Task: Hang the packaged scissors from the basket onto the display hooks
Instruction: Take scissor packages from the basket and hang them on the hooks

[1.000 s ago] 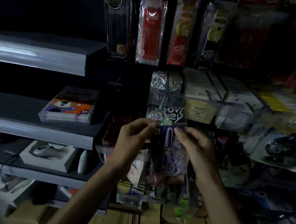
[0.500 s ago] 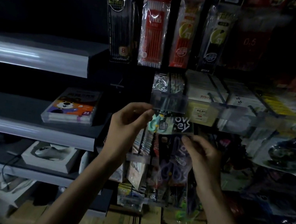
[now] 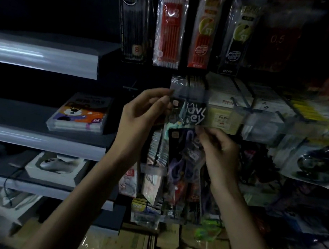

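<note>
Now the right hand (image 3: 219, 154) pinches higher on the packaged scissors (image 3: 183, 161).

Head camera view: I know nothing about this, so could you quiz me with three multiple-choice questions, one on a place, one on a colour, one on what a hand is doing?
1. Where is the cartoon-dog box?
A) on a grey shelf
B) hanging from a hook
C) on the floor cartons

2. What colour is the refill pack just right of the black pack marked 8?
A) green
B) red
C) blue

3. What is the left hand doing?
A) hanging empty
B) lying flat on a shelf
C) pinching the scissors packet

Answers:
1 A, the box lies flat on the shelf top.
2 B, its contents and label show red.
3 C, thumb and fingertips meet on the packet's top edge.
</note>
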`<state>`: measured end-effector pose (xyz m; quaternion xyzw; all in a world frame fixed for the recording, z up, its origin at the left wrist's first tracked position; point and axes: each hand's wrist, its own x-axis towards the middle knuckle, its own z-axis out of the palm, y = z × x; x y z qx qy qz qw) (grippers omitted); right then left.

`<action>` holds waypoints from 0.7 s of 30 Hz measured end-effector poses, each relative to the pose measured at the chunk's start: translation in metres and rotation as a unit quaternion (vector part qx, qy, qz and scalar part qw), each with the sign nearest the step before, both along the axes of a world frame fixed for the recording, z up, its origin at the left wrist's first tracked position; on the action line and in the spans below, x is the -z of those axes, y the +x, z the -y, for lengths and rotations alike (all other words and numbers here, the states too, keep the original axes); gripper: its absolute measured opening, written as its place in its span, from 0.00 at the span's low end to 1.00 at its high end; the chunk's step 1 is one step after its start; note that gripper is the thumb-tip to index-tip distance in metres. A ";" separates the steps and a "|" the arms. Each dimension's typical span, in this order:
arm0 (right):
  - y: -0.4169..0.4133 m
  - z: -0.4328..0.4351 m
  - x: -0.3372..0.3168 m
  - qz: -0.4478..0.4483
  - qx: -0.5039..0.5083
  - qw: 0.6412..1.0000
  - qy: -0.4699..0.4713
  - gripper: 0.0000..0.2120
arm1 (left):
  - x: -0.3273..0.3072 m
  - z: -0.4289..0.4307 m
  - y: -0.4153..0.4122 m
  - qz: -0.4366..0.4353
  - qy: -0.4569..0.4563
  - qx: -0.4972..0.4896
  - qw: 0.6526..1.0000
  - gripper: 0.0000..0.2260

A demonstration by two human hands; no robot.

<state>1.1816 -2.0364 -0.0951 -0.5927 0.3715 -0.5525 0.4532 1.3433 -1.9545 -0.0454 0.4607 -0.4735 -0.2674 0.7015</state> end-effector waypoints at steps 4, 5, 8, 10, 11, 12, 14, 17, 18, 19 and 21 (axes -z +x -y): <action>0.007 0.005 -0.007 0.017 0.013 1.000 -0.005 0.08 | -0.003 0.001 -0.001 0.007 0.002 0.006 1.000 0.11; 0.009 0.006 -0.008 0.018 0.018 1.000 -0.004 0.08 | -0.004 0.001 0.000 0.008 0.002 0.006 1.000 0.11; 0.014 0.012 -0.008 0.014 0.024 1.000 -0.004 0.07 | -0.005 0.002 0.000 0.013 0.001 0.008 1.000 0.11; 0.019 0.015 -0.008 0.017 0.021 1.000 -0.003 0.04 | -0.006 0.003 0.000 0.016 -0.002 0.011 1.000 0.11; 0.021 0.017 -0.009 0.022 0.017 1.000 -0.001 0.02 | -0.006 0.004 0.001 0.019 -0.004 0.012 1.000 0.11; 0.023 0.018 -0.009 0.026 0.018 1.000 -0.003 0.02 | -0.005 0.004 0.001 0.024 -0.004 0.011 1.000 0.11; 0.028 0.020 -0.009 0.024 0.027 0.999 -0.006 0.05 | -0.004 0.004 0.001 0.033 -0.003 0.008 0.999 0.11; 0.033 0.024 -0.007 0.033 0.038 0.999 -0.011 0.06 | -0.002 0.003 0.002 0.033 -0.006 0.005 0.999 0.12; 0.034 0.025 -0.006 0.038 0.040 0.998 -0.009 0.06 | 0.000 0.003 0.002 0.033 -0.007 0.006 0.999 0.12; 0.035 0.026 -0.006 0.044 0.039 0.998 -0.004 0.06 | 0.001 0.003 0.002 0.034 -0.008 0.009 0.999 0.12; 0.036 0.028 -0.004 0.051 0.037 0.998 0.005 0.06 | 0.004 0.004 0.002 0.039 -0.009 0.014 0.999 0.13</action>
